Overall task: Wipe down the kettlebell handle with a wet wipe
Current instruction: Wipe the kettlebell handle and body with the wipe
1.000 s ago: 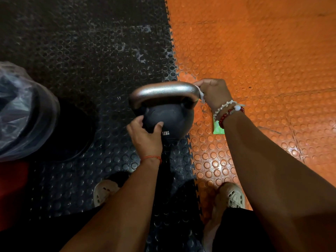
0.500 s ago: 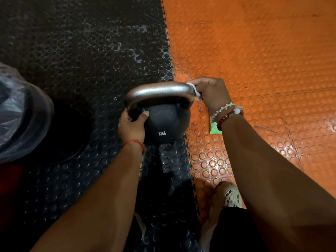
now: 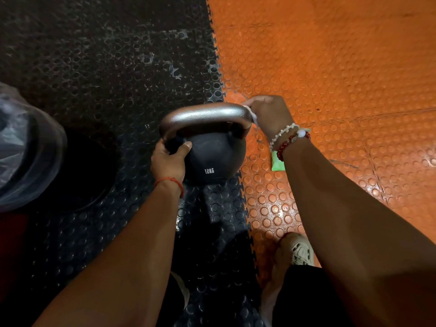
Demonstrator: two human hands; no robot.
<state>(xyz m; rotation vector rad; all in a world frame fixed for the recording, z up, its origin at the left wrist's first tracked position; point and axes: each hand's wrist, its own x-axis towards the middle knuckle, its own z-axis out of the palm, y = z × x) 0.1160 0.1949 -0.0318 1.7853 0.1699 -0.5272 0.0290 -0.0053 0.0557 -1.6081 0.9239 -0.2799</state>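
A: Where is the kettlebell?

B: It sits on the black floor mat, right by the edge of the orange mat.

A: What do the hands do?

B: The left hand grips the kettlebell's round body at its left side. The right hand presses a white wet wipe on the right end of the shiny handle.

A: Anything else near the kettlebell?

B: A small green packet lies just right of it. A plastic-wrapped thing is far to its left.
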